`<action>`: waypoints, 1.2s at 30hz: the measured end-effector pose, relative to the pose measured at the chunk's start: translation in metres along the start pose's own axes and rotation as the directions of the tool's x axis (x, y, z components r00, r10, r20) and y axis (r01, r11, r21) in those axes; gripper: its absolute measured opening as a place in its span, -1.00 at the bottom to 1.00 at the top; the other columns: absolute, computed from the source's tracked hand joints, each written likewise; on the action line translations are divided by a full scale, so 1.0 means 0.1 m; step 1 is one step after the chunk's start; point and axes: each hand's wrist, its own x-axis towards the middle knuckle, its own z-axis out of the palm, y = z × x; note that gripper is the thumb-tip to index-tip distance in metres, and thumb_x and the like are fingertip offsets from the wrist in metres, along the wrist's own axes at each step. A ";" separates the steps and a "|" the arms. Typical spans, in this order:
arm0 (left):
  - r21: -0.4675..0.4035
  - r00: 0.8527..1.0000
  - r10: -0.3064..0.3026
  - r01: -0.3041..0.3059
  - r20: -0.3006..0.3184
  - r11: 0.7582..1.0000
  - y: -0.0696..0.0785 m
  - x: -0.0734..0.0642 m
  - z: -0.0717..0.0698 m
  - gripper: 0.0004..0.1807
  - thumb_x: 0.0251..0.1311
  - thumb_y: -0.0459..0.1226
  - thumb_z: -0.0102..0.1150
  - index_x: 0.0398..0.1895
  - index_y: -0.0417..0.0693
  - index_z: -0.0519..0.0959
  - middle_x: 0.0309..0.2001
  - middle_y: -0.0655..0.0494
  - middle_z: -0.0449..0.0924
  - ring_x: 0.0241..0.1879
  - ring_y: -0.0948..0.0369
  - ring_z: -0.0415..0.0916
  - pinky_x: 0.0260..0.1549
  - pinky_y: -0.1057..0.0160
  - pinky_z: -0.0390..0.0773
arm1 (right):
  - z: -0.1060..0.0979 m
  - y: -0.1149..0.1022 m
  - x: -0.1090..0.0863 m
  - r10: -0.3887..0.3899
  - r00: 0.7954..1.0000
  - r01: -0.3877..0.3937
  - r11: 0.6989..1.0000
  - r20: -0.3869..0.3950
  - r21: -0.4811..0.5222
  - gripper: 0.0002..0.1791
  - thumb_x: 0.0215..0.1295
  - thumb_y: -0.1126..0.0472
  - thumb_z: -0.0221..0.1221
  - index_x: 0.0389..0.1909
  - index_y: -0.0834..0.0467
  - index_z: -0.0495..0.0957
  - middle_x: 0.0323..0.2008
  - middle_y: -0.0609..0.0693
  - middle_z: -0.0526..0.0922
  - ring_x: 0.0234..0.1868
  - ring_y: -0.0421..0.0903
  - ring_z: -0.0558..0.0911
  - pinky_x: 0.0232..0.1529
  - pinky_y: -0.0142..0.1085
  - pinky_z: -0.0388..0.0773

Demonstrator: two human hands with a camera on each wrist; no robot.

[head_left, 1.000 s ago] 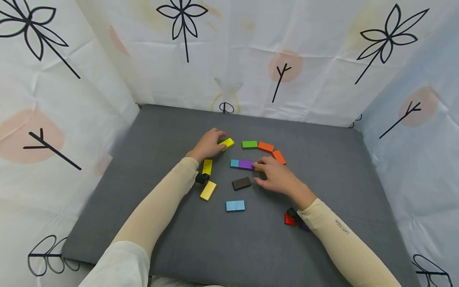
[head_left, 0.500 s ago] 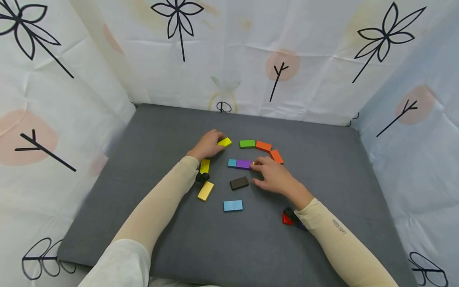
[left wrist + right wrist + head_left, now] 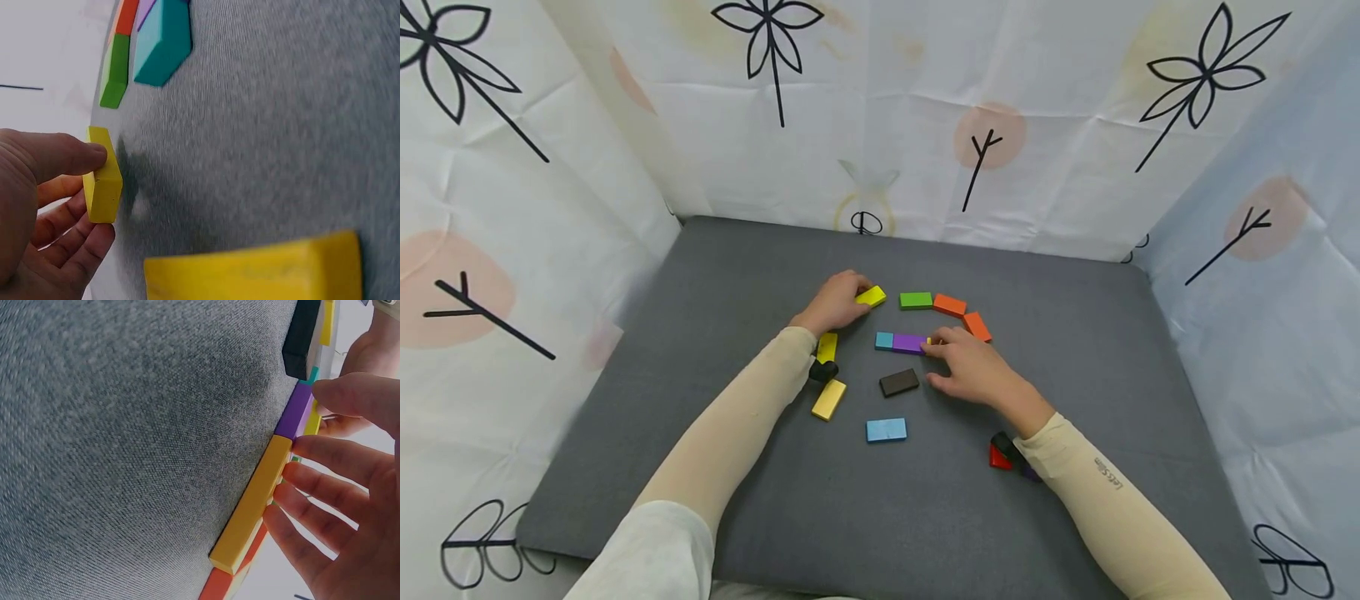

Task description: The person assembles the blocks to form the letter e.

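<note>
Yellow block (image 3: 107,195) pinched in left hand (image 3: 837,302), amber block (image 3: 251,505) under right hand (image 3: 976,367)

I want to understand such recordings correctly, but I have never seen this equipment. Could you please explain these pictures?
There is no robot: a person works with a bare left hand and right hand. The wide picture is taken from the head, looking forward and down; the two close ones, from each wrist.

Small coloured blocks lie on a gray surface. The left hand pinches a yellow block. The right fingers reach a golden-yellow block, in line with a purple block and a turquoise block; firm contact is hard to tell. Beyond this row, a green block and two orange blocks form a curve.
</note>
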 end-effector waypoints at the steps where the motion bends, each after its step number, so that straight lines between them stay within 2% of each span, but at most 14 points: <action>1: -0.002 1.000 0.004 -0.004 0.001 1.000 0.01 0.00 0.00 -0.53 0.49 -0.29 0.35 0.39 -0.25 0.61 0.24 -0.14 0.56 0.21 -0.04 0.52 0.29 -0.02 0.50 | 0.00 0.00 0.00 0.001 1.000 -0.001 1.000 0.002 -0.001 -0.37 0.45 0.04 0.42 0.43 0.23 0.61 0.28 0.15 0.58 0.22 0.09 0.53 0.15 -0.01 0.62; 10: -0.015 0.999 0.035 -0.034 0.019 0.999 0.09 0.02 0.07 -0.53 0.46 -0.28 0.40 0.36 -0.25 0.62 0.17 -0.11 0.59 0.14 0.00 0.54 0.24 0.02 0.53 | 0.01 0.00 -0.01 0.005 1.000 -0.005 1.000 -0.001 0.000 -0.37 0.44 0.03 0.43 0.43 0.23 0.60 0.29 0.15 0.58 0.23 0.09 0.54 0.15 0.01 0.63; 28: -0.009 0.998 0.038 -0.037 0.045 0.999 0.18 0.01 0.12 -0.55 0.46 -0.26 0.40 0.33 -0.25 0.63 0.15 -0.10 0.61 0.11 0.03 0.55 0.20 0.06 0.55 | -0.01 -0.03 -0.03 -0.007 1.000 0.007 1.000 -0.005 0.002 -0.37 0.43 0.05 0.43 0.42 0.25 0.61 0.26 0.14 0.59 0.21 0.07 0.54 0.12 -0.02 0.64; 36: -0.002 0.998 0.040 -0.040 0.046 0.999 0.18 0.03 0.15 -0.56 0.47 -0.25 0.40 0.31 -0.25 0.63 0.13 -0.10 0.62 0.09 0.04 0.54 0.19 0.07 0.55 | 0.00 -0.02 -0.02 -0.009 1.000 0.009 1.000 -0.008 -0.009 -0.36 0.42 0.04 0.43 0.43 0.24 0.60 0.26 0.14 0.59 0.22 0.08 0.53 0.12 -0.02 0.64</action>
